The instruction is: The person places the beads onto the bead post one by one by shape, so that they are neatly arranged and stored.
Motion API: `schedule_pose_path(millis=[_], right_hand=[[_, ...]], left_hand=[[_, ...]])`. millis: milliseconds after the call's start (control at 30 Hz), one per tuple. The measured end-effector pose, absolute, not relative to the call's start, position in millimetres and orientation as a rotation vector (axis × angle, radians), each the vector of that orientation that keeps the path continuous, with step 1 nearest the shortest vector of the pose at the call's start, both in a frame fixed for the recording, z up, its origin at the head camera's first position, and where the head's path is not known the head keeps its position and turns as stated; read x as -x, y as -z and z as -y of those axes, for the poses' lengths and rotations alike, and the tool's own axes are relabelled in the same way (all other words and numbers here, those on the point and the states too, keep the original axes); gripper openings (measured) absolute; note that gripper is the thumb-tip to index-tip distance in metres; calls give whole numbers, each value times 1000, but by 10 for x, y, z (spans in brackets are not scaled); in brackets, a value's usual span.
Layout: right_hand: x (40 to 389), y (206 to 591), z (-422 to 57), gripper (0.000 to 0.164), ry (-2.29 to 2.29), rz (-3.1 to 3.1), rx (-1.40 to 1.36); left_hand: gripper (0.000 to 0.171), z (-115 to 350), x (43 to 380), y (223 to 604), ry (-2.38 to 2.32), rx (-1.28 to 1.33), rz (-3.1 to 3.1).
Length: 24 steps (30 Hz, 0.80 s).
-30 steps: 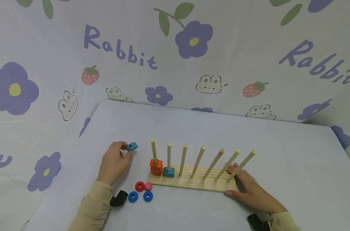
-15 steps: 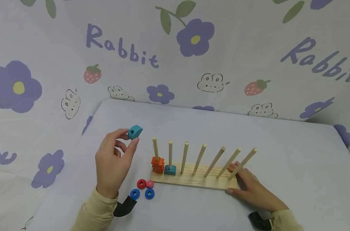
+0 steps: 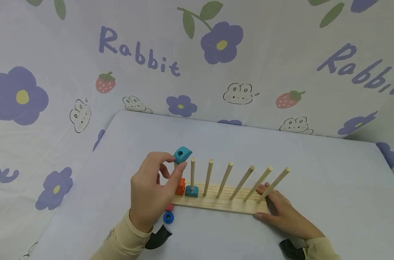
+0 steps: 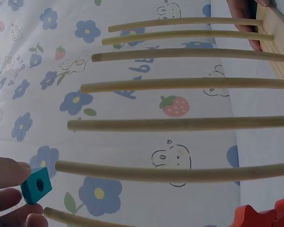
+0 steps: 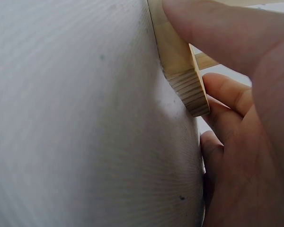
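Observation:
Thumb and fingertips of my left hand (image 3: 151, 193) pinch a teal block (image 3: 184, 154) with a hole through it. It is up at the tops of the two leftmost pegs; in the left wrist view the block (image 4: 36, 186) shows close to the peg ends. The wooden peg board (image 3: 213, 205) carries a row of several upright pegs. Orange notched pieces (image 3: 181, 187) sit on the leftmost peg, partly hidden by my left hand. Another teal block (image 3: 191, 191) lies at the foot of the second peg. My right hand (image 3: 283, 216) grips the board's right end, thumb in front, fingers behind.
In front of the board's left end lie a blue ring (image 3: 168, 217) and a pink bead (image 3: 169, 207), partly covered by my left hand. Black curved pieces (image 3: 158, 238) sit at both wrists. A patterned cloth (image 3: 249, 65) hangs behind the white table (image 3: 314, 173).
My left hand has lifted the teal block off the table's left side and carried it right, over to the leftmost pegs. The right hand stays at the board's end.

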State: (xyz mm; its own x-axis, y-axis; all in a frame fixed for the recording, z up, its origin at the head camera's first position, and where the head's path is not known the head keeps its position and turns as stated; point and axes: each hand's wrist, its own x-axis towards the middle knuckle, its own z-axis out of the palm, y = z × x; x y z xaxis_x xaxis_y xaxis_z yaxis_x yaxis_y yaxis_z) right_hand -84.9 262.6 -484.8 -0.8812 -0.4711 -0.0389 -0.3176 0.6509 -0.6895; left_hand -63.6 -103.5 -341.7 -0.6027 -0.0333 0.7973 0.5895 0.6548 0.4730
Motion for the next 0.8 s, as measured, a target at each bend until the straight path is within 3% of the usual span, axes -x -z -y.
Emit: schedule_pose_path(millis=[800], right_hand=[[846,4843,-2615,66,1035,-2670,651]], left_hand=[[23,896,648,3503,792,550,2074]])
